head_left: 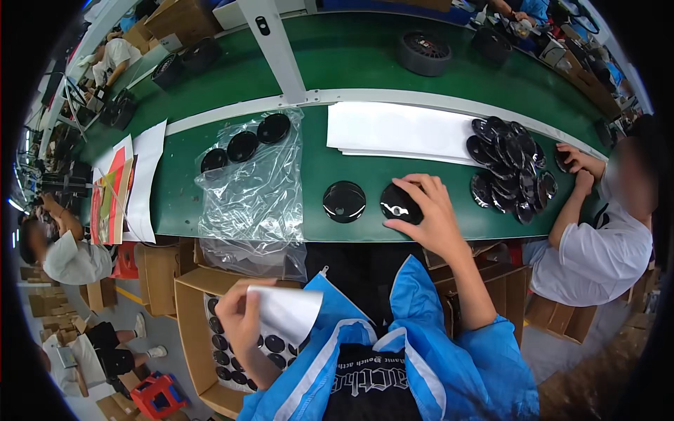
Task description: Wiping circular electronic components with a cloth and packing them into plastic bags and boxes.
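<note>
While the left hand (240,317) pinches a white sheet (289,312) above the carton (188,316), the right hand (431,212) – thumb and fingers curved part-open around the rim – has hold of a disc (397,199) by the surface's (316,158) near edge. Another disc (344,200) lies just left; paper (397,128) lines the far edge.

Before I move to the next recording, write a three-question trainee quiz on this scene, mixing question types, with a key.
1. Open question: what does the left hand hold?
2. True or false: the right hand is on the clear plastic bag.
3. Fill in: the heap of black discs lies to the ____ of the right hand.

Key:
1. A white sheet, blurred at its outer end.
2. False; it holds a black disc on the green table.
3. Right.
</note>
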